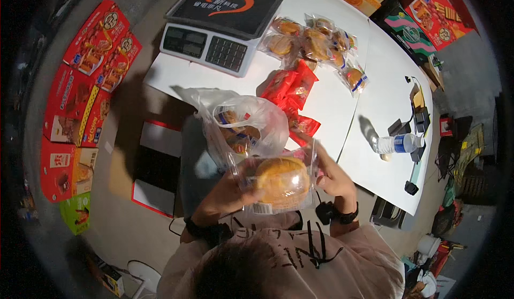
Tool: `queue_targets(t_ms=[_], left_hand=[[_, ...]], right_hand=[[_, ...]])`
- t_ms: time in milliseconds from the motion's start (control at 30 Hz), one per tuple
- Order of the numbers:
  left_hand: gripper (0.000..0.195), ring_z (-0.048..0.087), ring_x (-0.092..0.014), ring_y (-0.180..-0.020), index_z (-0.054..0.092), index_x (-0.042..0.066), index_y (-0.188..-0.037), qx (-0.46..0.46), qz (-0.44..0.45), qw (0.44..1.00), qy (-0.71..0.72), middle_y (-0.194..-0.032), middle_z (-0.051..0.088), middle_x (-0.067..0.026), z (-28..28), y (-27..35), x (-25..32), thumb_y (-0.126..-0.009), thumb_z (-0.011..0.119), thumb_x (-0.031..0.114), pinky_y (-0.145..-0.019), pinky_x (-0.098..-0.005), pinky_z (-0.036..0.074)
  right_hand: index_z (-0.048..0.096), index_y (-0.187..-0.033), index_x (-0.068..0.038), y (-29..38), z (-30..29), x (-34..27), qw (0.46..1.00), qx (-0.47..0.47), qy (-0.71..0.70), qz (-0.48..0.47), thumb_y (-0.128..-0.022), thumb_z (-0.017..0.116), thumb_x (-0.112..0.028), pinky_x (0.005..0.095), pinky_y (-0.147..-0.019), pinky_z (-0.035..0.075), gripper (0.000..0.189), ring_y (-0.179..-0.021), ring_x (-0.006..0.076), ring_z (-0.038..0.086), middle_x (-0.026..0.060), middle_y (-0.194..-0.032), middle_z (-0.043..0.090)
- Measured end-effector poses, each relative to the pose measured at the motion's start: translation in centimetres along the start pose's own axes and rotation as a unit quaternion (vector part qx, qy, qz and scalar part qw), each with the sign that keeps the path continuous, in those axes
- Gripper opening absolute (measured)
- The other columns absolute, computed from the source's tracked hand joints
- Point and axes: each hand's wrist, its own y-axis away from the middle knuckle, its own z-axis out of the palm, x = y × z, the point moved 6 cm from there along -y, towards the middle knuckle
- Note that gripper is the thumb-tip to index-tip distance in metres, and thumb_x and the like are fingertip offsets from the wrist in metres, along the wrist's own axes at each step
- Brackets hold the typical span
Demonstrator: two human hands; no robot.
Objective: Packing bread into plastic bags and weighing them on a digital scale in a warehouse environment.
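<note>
A round bread bun in a clear wrapper [283,178] is held up in front of my chest. My left hand [231,192] grips the wrapper's left side, its fingertips against the front. My right hand [337,180] is at the wrapper's right edge, fingers partly behind the clear film. Something pink shows behind the wrapper near that hand; what it is cannot be made out. Just beyond the bun, a translucent plastic carrier bag [273,120] holds more wrapped buns [235,128]. Several red packets [295,84] lie on the white table [325,88] beside the bag.
A digital weighing scale [225,8] stands at the table's far left. Wrapped buns [317,44] are piled beyond the red packets. A water bottle [397,143] lies on its side at right, near small black devices [421,118]. Printed cartons [86,102] line the floor at left.
</note>
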Motion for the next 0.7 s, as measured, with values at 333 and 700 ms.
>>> queue_targets(t_ms=[333,700], left_hand=[[0.045,0.054,-0.027,-0.056,0.052,-0.003,-0.093,-0.056,0.083,0.795,-0.599,-0.059,0.051,-0.011,2.2,-0.5,10.0,-0.075,0.059,0.038,-0.053,-0.0371,0.043],[0.02,0.052,-0.027,-0.073,0.054,0.005,-0.082,-0.392,0.399,0.754,-0.344,-0.08,0.054,-0.0131,13.5,18.0,20.7,-0.078,0.046,0.023,-0.065,-0.0433,0.042]], right_hand=[[0.035,-0.122,0.005,1.2,1.4,0.1,0.915,-0.026,-0.404,-0.008,-0.069,0.059,-0.035,0.0329,-0.095,0.032,0.07,-0.114,0.023,0.04,0.0161,-0.122,0.042],[0.036,-0.122,0.003,0.0,3.2,-1.0,0.921,-0.114,-0.372,-0.033,-0.079,0.053,-0.035,0.0313,-0.095,0.03,0.06,-0.111,0.0198,0.041,0.0133,-0.12,0.044]])
